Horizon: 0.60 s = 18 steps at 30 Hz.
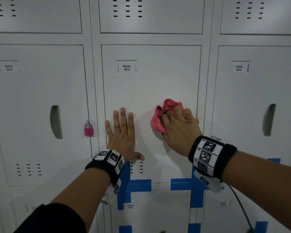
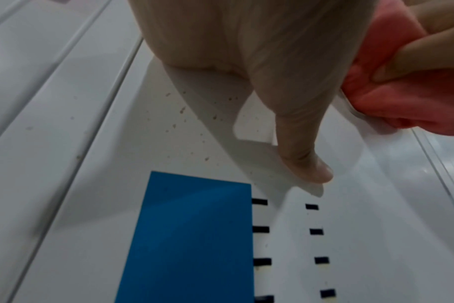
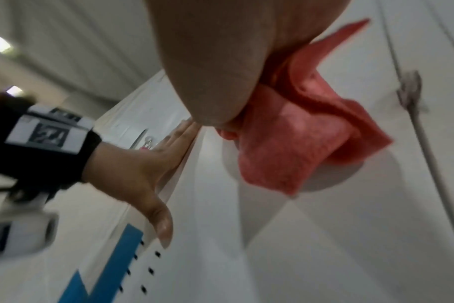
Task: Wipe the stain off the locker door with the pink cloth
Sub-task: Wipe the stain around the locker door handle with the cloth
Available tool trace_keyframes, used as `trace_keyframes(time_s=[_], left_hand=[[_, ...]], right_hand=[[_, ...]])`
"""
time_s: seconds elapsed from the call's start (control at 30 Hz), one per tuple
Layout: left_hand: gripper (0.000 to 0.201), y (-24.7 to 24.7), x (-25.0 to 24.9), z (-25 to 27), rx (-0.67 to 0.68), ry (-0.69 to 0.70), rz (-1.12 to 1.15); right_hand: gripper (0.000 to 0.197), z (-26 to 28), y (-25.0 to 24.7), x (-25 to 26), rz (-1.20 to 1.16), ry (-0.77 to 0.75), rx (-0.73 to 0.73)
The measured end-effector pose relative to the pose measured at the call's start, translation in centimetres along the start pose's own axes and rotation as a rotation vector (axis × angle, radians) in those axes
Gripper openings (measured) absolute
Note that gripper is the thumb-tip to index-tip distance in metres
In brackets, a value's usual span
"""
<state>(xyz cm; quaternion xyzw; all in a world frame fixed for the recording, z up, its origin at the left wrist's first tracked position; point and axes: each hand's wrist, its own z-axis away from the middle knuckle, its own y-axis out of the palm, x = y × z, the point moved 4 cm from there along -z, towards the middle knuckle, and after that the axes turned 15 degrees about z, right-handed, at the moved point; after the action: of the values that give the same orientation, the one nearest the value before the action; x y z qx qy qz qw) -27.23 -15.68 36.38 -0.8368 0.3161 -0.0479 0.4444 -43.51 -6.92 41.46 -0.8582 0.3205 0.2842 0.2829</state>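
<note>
The white locker door (image 1: 149, 84) labelled YAKAL 0014 fills the middle of the head view. My right hand (image 1: 178, 126) grips the bunched pink cloth (image 1: 160, 115) and presses it against the door's right side; the cloth (image 3: 293, 143) hangs below the palm in the right wrist view and shows as pink folds (image 2: 392, 90) in the left wrist view. My left hand (image 1: 123, 132) lies flat on the door's lower left, fingers straight and spread. Small brown specks (image 2: 184, 114) dot the door (image 2: 350, 225) beside my left thumb (image 2: 306, 160).
A pink padlock (image 1: 88, 130) hangs on the left neighbour's latch. Blue tape (image 1: 138, 184) marks the door's lower corners and the locker below. Vent slots (image 1: 136, 167) sit under my left thumb. A black cable (image 1: 242, 207) trails from my right wristband.
</note>
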Motion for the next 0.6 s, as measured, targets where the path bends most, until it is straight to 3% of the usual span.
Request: trace_keyframes(time_s=[0.13,0.2,0.27,0.47,0.6], left_hand=[[0.167,0.1,0.0,-0.1,-0.004,-0.017,-0.006],[0.169,0.2,-0.1,-0.2,-0.003,-0.018,-0.005],[0.17,0.2,-0.1,-0.1,0.002,-0.015,-0.004],[0.169,0.0,-0.2,0.0,0.015,-0.014,0.006],[0.168,0.0,-0.2,0.0,0.018,-0.022,0.012]], right_hand=[[0.036,-0.2,0.9,0.4,-0.465,0.073,0.027],[0.042,0.1,1.2,0.3,-0.541,0.048,0.038],[0.045,0.9,1.5,0.9,-0.449,-0.053,0.041],[0.024,2.0,-0.5,2.9,-0.067,-0.385,0.012],[0.016,0.4,-1.2,1.2,0.01,-0.419,-0.025]])
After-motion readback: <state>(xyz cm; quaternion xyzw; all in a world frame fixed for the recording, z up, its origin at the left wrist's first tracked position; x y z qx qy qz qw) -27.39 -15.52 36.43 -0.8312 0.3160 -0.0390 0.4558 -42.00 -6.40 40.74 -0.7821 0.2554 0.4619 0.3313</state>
